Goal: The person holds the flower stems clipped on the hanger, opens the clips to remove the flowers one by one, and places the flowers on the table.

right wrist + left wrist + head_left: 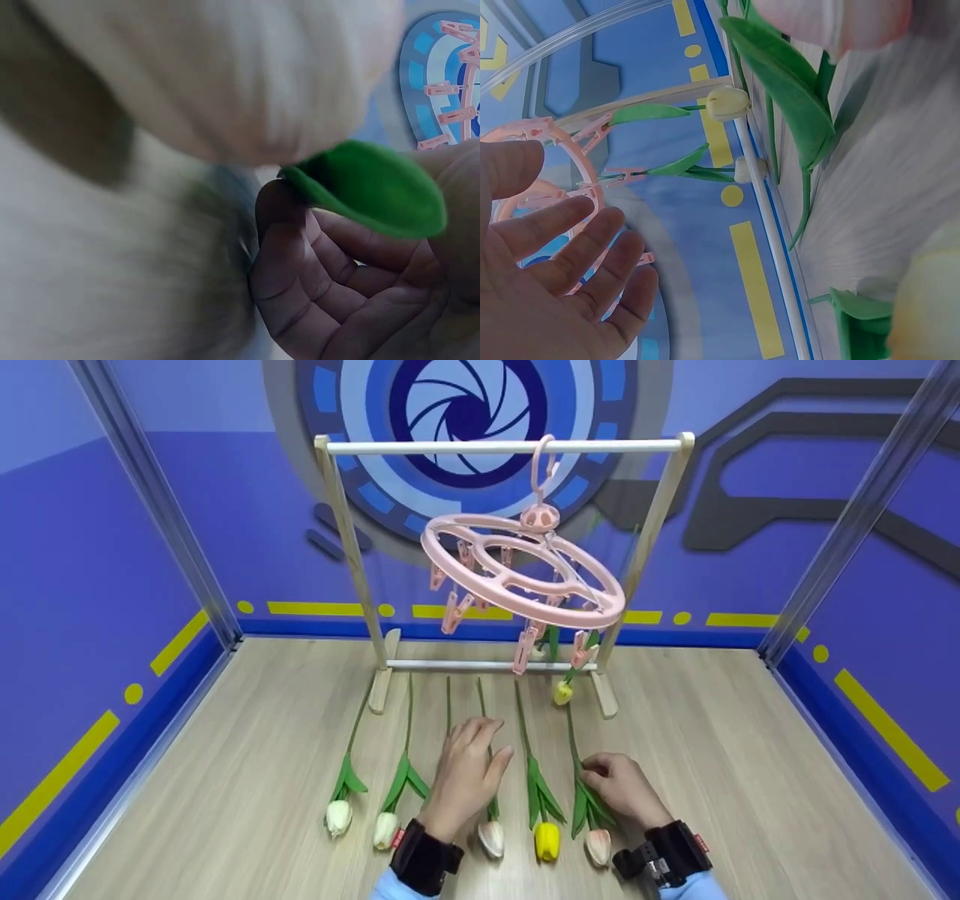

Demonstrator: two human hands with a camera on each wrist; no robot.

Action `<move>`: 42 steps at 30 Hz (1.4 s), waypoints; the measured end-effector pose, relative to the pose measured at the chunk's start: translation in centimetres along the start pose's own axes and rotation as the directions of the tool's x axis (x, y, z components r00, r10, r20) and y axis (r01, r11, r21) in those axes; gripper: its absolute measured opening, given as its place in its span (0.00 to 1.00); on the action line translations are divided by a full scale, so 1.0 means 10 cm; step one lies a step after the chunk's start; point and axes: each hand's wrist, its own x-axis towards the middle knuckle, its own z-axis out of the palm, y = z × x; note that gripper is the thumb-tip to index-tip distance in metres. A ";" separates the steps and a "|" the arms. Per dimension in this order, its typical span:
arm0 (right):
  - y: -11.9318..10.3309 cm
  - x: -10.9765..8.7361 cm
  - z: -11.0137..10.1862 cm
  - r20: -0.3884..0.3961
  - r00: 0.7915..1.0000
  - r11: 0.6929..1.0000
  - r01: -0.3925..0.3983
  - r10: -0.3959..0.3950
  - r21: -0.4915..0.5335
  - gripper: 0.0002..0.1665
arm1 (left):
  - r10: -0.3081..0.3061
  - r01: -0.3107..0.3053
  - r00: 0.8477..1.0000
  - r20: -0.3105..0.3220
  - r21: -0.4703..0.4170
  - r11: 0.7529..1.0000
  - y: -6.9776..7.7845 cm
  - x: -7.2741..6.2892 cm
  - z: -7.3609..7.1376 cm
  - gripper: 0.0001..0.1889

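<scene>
Several tulips lie in a row, blooms nearest me. My right hand (622, 789) pinches the stem of the rightmost pink tulip (598, 847) beside its leaves; in the right wrist view its curled fingers (300, 292) sit behind a green leaf (382, 191). My left hand (469, 769) is held over the middle stems, fingers spread and holding nothing. Beneath it lies a pale pink tulip (491, 838); another bloom is hidden by that arm. A yellow tulip (547, 841) lies between the hands. Two white tulips, one outermost (339, 817) and one nearer (386, 830), lie at left.
A pink round clip hanger (517, 596) hangs tilted from a wooden rack (502, 448) behind the row. A pale yellow tulip (562, 693) and a white tulip (748, 169) hang upside down from its clips. Purple panels (112, 585) enclose the table (247, 780).
</scene>
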 end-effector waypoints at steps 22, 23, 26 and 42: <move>0.02 -0.04 -0.12 0.142 0.990 0.991 -0.027 0.009 0.127 0.15 | -0.028 0.028 0.997 0.070 0.003 1.000 0.07 -0.04 0.06 0.19; 0.03 -0.04 -0.13 0.147 0.989 0.990 -0.030 0.010 0.135 0.15 | -0.023 0.023 0.997 0.069 0.006 1.000 0.08 -0.03 0.07 0.19; 0.04 -0.05 -0.16 0.165 0.986 0.987 -0.038 0.012 0.156 0.16 | -0.005 0.004 0.998 0.070 0.012 1.000 0.10 -0.01 0.09 0.19; -0.07 0.03 -0.37 0.053 0.998 0.995 0.030 -0.035 0.098 0.16 | 0.061 -0.063 0.995 0.078 0.024 0.998 0.28 0.34 -0.09 0.20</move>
